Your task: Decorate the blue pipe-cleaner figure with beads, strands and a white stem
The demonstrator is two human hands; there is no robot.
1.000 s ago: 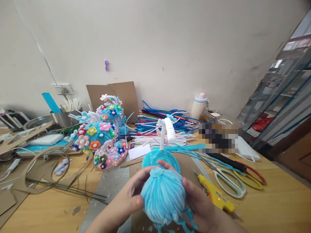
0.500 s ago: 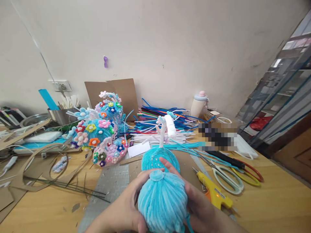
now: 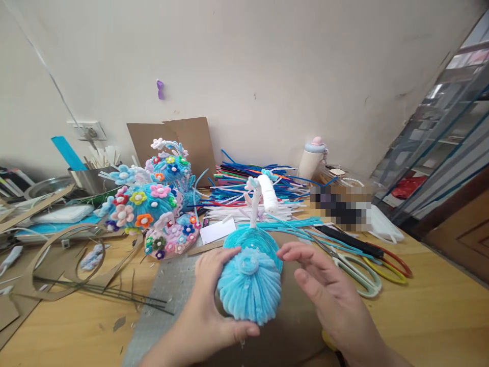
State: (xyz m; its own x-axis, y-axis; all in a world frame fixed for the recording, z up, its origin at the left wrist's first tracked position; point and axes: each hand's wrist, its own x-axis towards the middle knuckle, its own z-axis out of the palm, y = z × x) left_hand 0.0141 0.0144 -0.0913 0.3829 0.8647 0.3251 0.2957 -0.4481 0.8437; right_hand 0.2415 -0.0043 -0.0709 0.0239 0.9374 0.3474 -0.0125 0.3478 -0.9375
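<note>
A fluffy light-blue pipe-cleaner ball (image 3: 249, 290) with a small coiled knot on top sits low in the middle of the view. My left hand (image 3: 206, 311) wraps round its left side and underside, thumb beneath it. My right hand (image 3: 328, 295) hovers just right of the ball with fingers stretched out and apart, holding nothing. Right behind the ball stands a blue woven dome (image 3: 252, 242) with a white pipe-cleaner stem (image 3: 263, 196) rising from it.
Flower-covered blue domes (image 3: 148, 204) stand at left. Behind lie a pile of coloured pipe cleaners (image 3: 252, 186), a bottle (image 3: 311, 158) and cardboard sheets (image 3: 179, 142). Scissors (image 3: 359, 278) lie right of my right hand. Cardboard rings (image 3: 57, 255) and thin wires (image 3: 107, 295) lie at left.
My right hand has let go of the blue ball and opened beside it. The ball has turned, its knot facing up, held by my left hand alone. The yellow glue gun is now hidden.
</note>
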